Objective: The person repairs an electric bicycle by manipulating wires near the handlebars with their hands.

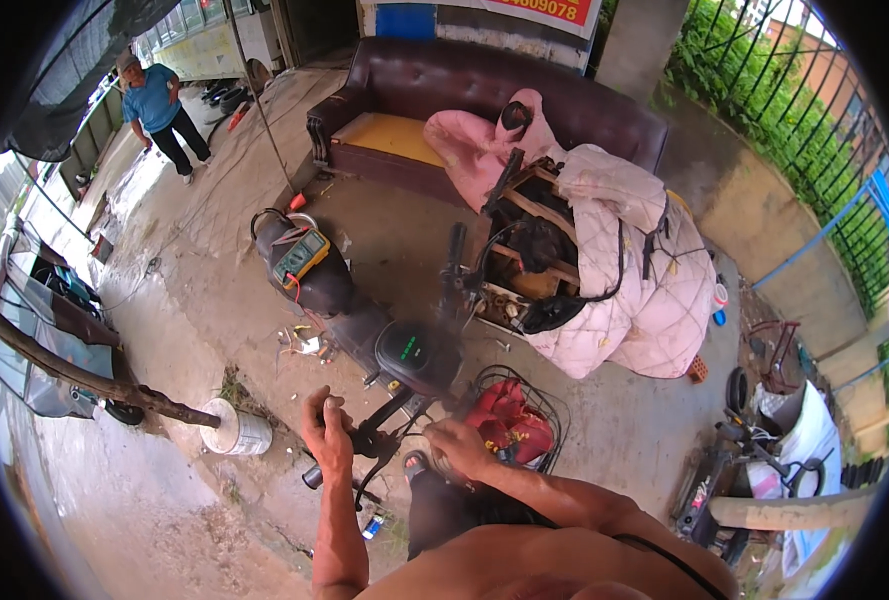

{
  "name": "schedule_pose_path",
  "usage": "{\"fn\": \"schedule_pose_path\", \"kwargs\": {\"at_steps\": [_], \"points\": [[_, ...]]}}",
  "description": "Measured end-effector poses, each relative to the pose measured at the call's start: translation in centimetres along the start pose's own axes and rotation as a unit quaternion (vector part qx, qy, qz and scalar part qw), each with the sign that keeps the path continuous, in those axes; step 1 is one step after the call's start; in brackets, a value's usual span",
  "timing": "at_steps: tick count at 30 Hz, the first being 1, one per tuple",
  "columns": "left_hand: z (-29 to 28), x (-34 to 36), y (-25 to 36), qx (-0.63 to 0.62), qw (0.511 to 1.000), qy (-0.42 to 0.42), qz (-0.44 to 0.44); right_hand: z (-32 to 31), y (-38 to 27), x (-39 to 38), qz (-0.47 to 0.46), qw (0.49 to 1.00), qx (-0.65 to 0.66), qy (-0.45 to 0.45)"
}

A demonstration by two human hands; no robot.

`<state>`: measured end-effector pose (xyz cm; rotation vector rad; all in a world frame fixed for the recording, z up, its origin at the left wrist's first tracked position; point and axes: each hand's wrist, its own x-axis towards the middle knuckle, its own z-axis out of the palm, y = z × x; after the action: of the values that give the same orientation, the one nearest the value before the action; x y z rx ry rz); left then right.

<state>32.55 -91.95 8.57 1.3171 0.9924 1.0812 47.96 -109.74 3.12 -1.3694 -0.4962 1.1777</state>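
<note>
Black plastic covers the electric scooter [369, 335] in the middle of the view, its one long seat [319, 290] toward ten o'clock and its one rounded dash [419, 362], lit with small green marks, at seven. One yellow-cased digital multimeter [304, 256] rests on the seat, its red lead hanging over the near side.

Two bare hands are at the scooter's handlebar [392, 408]. The left hand [330, 428], between seven and eight o'clock, is released: its fingers bend loosely, thumb raised, just beside the bar, with one brake lever [366, 492] below it. The right hand [454, 446], at six o'clock, has its fingers drawn together near thin dark cables [412, 428]; blur hides the fingertips, so I cannot tell whether they pinch one.

At five o'clock, one red bundle [509, 415] sits within looped wire, near the right hand. One white bucket [239, 430] stands at eight. Toward two o'clock lies one opened frame [534, 235] with dark parts inside, and pink quilted covers [644, 290] spread beside it, around three.

One maroon sofa [504, 85] stands between twelve and one, a yellow panel [389, 138] showing at its seat. Well apart, at ten o'clock, one person in a blue shirt [154, 98] stands on the wet concrete.
</note>
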Motion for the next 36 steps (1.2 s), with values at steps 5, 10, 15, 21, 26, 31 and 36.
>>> {"fn": "schedule_pose_path", "kwargs": {"at_steps": [5,10,15,21,26,31,36], "points": [[-0.1,0.1,-0.2,-0.010,1.000,-0.001,-0.011,0.1,-0.1,0.0,0.001,1.000,-0.007,-0.003],[-0.3,0.0,-0.6,-0.007,1.000,-0.003,0.003,0.2,0.3,0.2,0.002,1.000,0.030,0.003],[0.1,0.0,-0.1,0.001,1.000,-0.004,0.004,0.0,0.4,0.1,0.005,1.000,0.006,0.002],[-0.1,0.2,-0.9,-0.008,1.000,0.004,-0.002,0.1,0.2,0.1,0.015,0.999,0.035,0.000],[0.2,0.2,-0.7,-0.003,1.000,0.002,0.002,0.0,0.3,0.3,0.022,1.000,0.020,0.001],[0.4,-0.1,0.3,0.025,1.000,0.009,-0.001,0.0,0.7,0.6,0.038,0.999,0.015,-0.001],[0.6,0.1,-0.3,0.025,1.000,0.015,0.011,-0.1,0.3,0.4,0.025,0.999,0.023,-0.001]]}}
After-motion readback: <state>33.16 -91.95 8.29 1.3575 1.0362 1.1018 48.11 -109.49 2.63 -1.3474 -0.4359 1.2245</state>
